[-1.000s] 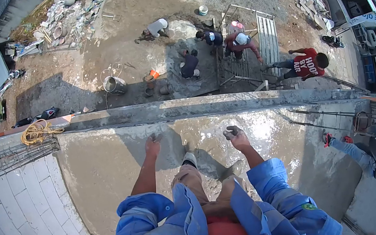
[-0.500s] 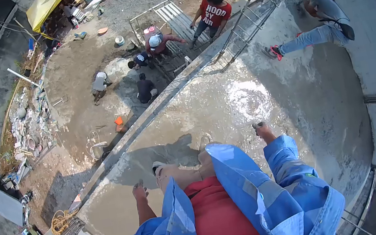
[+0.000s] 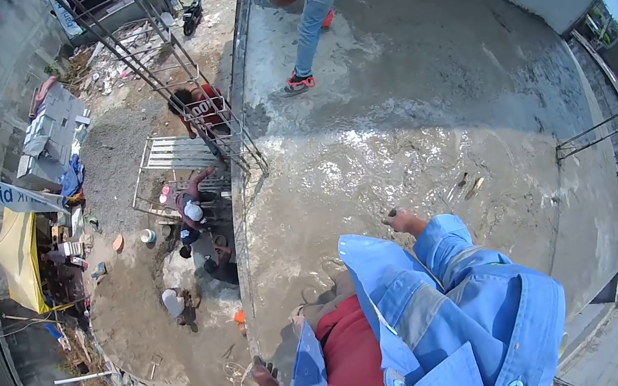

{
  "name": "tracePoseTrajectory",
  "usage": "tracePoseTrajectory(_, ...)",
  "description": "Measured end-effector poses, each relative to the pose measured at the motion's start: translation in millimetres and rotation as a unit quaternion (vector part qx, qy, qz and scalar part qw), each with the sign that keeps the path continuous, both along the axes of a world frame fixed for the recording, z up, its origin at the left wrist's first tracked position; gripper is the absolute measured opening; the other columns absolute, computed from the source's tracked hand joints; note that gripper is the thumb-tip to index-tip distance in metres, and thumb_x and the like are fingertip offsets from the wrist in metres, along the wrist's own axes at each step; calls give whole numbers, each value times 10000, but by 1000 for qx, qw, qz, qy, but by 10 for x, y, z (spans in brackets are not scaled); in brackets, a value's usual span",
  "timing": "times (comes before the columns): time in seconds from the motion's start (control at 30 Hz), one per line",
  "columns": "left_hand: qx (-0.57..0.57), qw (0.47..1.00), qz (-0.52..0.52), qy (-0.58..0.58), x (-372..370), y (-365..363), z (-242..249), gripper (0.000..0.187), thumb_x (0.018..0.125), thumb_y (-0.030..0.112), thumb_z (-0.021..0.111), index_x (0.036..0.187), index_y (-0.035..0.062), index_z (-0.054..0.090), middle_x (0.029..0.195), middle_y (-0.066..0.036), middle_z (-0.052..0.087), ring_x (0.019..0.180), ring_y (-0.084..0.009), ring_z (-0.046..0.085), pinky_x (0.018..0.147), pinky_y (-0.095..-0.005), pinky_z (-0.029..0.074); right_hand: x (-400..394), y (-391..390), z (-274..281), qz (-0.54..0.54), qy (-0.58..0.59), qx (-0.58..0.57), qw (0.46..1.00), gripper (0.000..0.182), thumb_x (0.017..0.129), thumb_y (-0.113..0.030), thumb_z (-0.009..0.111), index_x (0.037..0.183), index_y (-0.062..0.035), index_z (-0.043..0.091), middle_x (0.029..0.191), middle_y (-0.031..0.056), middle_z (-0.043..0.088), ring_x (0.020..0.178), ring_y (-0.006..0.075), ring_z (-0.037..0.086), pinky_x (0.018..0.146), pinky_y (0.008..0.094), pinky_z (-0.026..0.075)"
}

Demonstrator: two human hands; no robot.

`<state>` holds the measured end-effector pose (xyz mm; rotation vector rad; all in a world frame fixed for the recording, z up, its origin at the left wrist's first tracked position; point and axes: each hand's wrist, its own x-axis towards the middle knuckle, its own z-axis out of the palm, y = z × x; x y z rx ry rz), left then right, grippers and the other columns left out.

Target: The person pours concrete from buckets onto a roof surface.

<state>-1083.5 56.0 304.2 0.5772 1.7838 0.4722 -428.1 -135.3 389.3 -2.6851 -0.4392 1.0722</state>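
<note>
My right hand, grey with cement at the fingertips, hangs over the wet concrete slab. Its fingers are loosely bent and a little apart, with nothing seen in them. Low at the slab's left edge, my left hand hangs beside my body, fingers apart, also without a thing in it. Both arms wear a blue work jacket, open over a red shirt. My lower legs and feet blend into the grey concrete. Beyond my right hand, a small tan, handle-like piece lies on the wet surface.
A co-worker in jeans stands on the slab's far part. An upright steel rebar cage rises at its left edge. Below that edge, several people work on the ground by a slatted metal rack. Rebar ends jut at the right.
My view has swung right, so the slab's edge now runs nearly upright. My right hand appears slightly further left, my left hand lower. The co-worker in jeans now appears at the top.
</note>
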Motion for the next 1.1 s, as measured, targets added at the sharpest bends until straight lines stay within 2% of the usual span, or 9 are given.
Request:
tracePoseTrajectory(0.17, -74, 984, -153, 51, 249, 1367, -16, 281, 840, 281, 426, 1015, 128, 584, 862, -46, 584, 687, -187, 588, 543, -351, 458, -465, -320, 46, -48, 0, 54, 997, 462, 790, -451, 574, 908, -12, 657, 723, 145, 659, 640, 245, 635, 598, 375, 500)
tracePoseTrajectory(0.27, 34, 979, -172, 100, 1028, 1525, 965, 235, 850, 261, 425, 946, 129, 595, 784, -29, 580, 624, -178, 585, 484, -328, 446, -640, -716, -210, -123, -33, 53, 990, 468, 791, -452, 571, 897, -4, 655, 705, 141, 654, 605, 250, 627, 574, 383, 494)
tracePoseTrajectory(0.33, 30, 980, -179, 77, 1027, 1723, 728, 217, 852, 241, 429, 936, 133, 597, 781, -29, 579, 619, -173, 586, 470, -319, 445, -787, -880, 103, -159, -8, 28, 987, 465, 792, -453, 572, 857, -1, 659, 688, 139, 648, 597, 252, 624, 568, 386, 490)
tracePoseTrajectory(0.4, 21, 983, -176, 56, 1051, 1808, 699, 201, 853, 222, 432, 925, 136, 600, 778, -29, 578, 613, -168, 587, 456, -309, 444, -998, -916, 536, -245, 74, -30, 966, 534, 775, -441, 598, 991, 46, 641, 1045, 251, 610, 995, 362, 592, 875, 417, 464)
tracePoseTrajectory(0.53, -20, 962, -269, 45, 1363, 1749, 1044, 180, 848, 219, 481, 931, 119, 606, 767, -35, 575, 567, -171, 574, 439, -312, 452, -1520, -1253, 326, -289, 30, -5, 957, 536, 779, -445, 591, 990, 45, 641, 1049, 256, 606, 1011, 364, 583, 875, 413, 464)
tracePoseTrajectory(0.6, -25, 949, -311, 51, 1468, 1823, 1038, 182, 846, 236, 496, 926, 117, 609, 755, -33, 572, 562, -167, 567, 440, -313, 453, -1811, -1396, 202, -255, -12, -18, 967, 487, 792, -462, 593, 870, 17, 640, 651, 151, 629, 578, 237, 614, 538, 381, 481)
tracePoseTrajectory(0.83, -27, 896, -438, 68, 1860, 2006, 1043, 209, 837, 294, 546, 906, 110, 617, 711, -25, 561, 541, -153, 542, 445, -315, 456, -2669, -1854, 87, -410, 29, -8, 912, 486, 809, -414, 619, 1025, 21, 601, 619, 125, 610, 536, 201, 584, 466, 348, 455)
tracePoseTrajectory(0.9, -23, 886, -457, 75, 1887, 2032, 1067, 221, 835, 311, 560, 901, 108, 619, 699, -23, 558, 536, -149, 534, 446, -316, 457, -2814, -1930, 175, -465, 81, -29, 881, 565, 797, -429, 594, 995, 100, 615, 983, 262, 629, 951, 352, 618, 799, 415, 494)
tracePoseTrajectory(1.1, -19, 862, -497, 95, 1895, 1894, 1129, 267, 827, 361, 603, 884, 102, 626, 661, -16, 548, 518, -137, 512, 450, -318, 460, -2837, -1985, 361, -474, 79, -25, 876, 595, 791, -447, 598, 984, 116, 611, 892, 252, 649, 857, 351, 645, 733, 412, 512)
